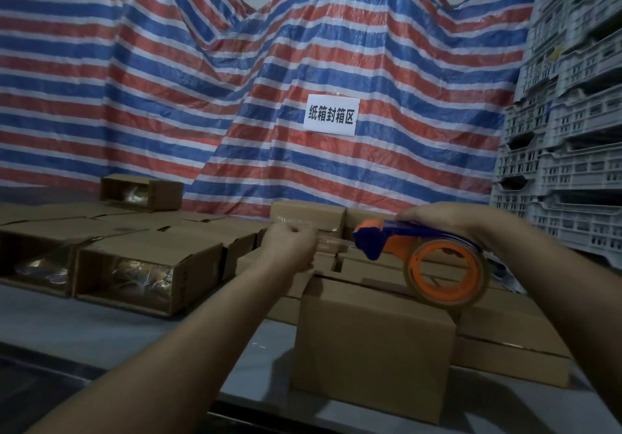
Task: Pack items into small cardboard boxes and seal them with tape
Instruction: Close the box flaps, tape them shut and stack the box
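Orange tape dispenser (420,251) in right hand (447,219)

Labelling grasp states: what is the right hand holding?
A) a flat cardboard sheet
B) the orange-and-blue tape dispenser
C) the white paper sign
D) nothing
B: the right hand grips the tape dispenser from above, over the nearest box, while the left hand pinches the clear tape end.

1 view only: head camera, wide-angle, worn by person. Looks forward and slightly down across counter (117,332). Both forearms enter from bottom edge, hands at mid-frame, close to lens. Nearest cardboard box (370,342) just below hands. Striped tarp (168,80) fills upper half, facing camera; stacked crates (572,113) along right edge.
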